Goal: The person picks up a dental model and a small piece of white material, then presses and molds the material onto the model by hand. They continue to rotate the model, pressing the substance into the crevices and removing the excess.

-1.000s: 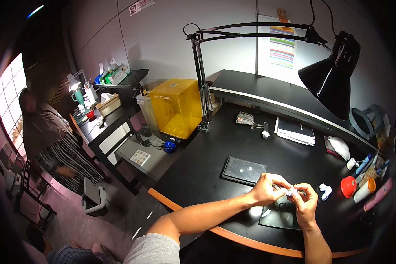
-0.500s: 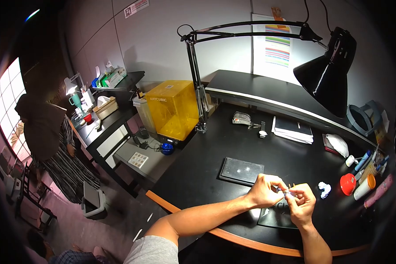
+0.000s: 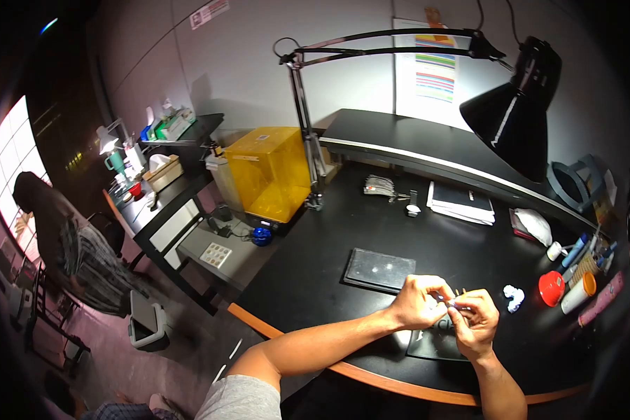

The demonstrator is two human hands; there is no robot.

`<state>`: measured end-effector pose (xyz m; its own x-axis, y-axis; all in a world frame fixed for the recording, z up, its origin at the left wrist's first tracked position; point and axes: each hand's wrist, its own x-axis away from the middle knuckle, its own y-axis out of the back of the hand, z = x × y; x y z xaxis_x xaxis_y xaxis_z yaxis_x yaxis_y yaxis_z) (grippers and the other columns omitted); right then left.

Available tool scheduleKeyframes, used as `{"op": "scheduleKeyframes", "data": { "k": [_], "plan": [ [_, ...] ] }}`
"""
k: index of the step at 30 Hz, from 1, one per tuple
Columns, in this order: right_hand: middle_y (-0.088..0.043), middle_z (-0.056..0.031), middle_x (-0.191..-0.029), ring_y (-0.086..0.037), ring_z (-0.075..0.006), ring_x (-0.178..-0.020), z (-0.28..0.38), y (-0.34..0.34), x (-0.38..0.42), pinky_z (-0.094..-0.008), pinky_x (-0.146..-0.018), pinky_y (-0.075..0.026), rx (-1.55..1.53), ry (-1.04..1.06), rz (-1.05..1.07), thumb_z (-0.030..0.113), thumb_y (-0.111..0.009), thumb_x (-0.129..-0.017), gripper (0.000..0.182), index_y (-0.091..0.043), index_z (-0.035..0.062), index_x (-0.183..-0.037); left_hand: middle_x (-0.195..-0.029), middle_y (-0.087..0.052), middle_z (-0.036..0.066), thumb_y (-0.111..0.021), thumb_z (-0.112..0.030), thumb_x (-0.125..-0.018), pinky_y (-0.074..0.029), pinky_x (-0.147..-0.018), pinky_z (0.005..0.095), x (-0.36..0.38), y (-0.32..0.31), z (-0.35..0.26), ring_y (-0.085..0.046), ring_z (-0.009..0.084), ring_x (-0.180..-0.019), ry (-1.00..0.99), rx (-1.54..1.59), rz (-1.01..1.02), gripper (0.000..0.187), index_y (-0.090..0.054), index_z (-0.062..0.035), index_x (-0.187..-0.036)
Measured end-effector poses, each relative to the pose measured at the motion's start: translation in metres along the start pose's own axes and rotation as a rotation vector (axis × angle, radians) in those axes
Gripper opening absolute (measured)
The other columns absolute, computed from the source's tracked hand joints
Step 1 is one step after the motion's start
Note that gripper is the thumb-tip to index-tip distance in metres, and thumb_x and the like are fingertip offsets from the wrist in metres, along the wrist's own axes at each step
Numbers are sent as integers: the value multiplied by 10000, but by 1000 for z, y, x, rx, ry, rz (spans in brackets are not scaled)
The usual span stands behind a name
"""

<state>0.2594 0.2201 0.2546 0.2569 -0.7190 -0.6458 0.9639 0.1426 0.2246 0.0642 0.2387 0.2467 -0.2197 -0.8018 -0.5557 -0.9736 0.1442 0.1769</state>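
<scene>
My left hand (image 3: 421, 302) is closed in a pinch above the black desk (image 3: 301, 273), its fingertips meeting those of my right hand (image 3: 474, 318). Between them shows a tiny whitish-blue piece (image 3: 452, 303), too small to name; both hands seem to pinch it. Below the hands lies a dark glass plate (image 3: 434, 344) with lettering, partly covered by them. A flat black case (image 3: 378, 269) rests just behind my left hand. To the right of my right hand sits a white and blue lump (image 3: 513, 298), shaped like a dental model.
A black lamp (image 3: 514, 112) hangs over the desk's right side. At the right stand a red cup (image 3: 551, 288), an orange-lidded jar (image 3: 579, 292) and pens. Farther back are notebooks (image 3: 460, 203) and a watch (image 3: 413, 204). A yellow box (image 3: 269, 175) and a person (image 3: 77, 245) are at left.
The whole view has shifted slightly. My hands stay together, with small finger movements around the piece. The person at the left has turned and leaned toward the window.
</scene>
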Motion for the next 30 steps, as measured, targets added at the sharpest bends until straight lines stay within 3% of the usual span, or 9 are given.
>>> {"op": "scheduleKeyframes", "data": {
  "k": [3,7,9,14,30],
  "plan": [
    [-606,-114,-1079,-717,-188,-950,-5,3,3,-261,-821,-642,-6,-72,-42,-108,-770,-860,223,-698,-19,-1051,-934,-774,96,-743,15,-806,-605,-765,282,-2,0,-3,-729,123,-845,42,70,37,218,-758,19,-1023],
    [-715,-121,-1079,-741,-199,-966,-4,8,2,-330,-893,-627,-339,-351,-60,18,-743,-960,219,-653,-16,-1158,-1069,-760,125,-764,-7,-881,-604,-776,276,-4,3,-11,-729,140,-874,209,228,123,285,-718,40,-1158],
    [-738,-142,-1073,-749,-204,-956,-4,11,1,-333,-879,-637,-393,-415,-61,63,-740,-975,233,-650,-29,-1168,-1129,-743,126,-783,-4,-885,-601,-834,279,-4,4,-6,-721,143,-974,208,218,165,356,-683,44,-1223],
    [-726,-132,-1087,-745,-193,-952,-5,15,2,-343,-886,-649,-470,-522,-66,92,-730,-987,243,-646,-31,-1178,-1138,-737,137,-783,-5,-901,-605,-887,301,-3,2,-6,-719,163,-1030,238,287,164,351,-669,47,-1230],
    [-718,-135,-1100,-733,-200,-1004,-1,18,-1,-329,-906,-635,-445,-526,-37,63,-728,-983,249,-640,-50,-1186,-1112,-734,138,-796,-13,-909,-638,-834,277,-4,-3,-10,-744,180,-971,236,269,116,285,-717,48,-1175]
  ]
}}
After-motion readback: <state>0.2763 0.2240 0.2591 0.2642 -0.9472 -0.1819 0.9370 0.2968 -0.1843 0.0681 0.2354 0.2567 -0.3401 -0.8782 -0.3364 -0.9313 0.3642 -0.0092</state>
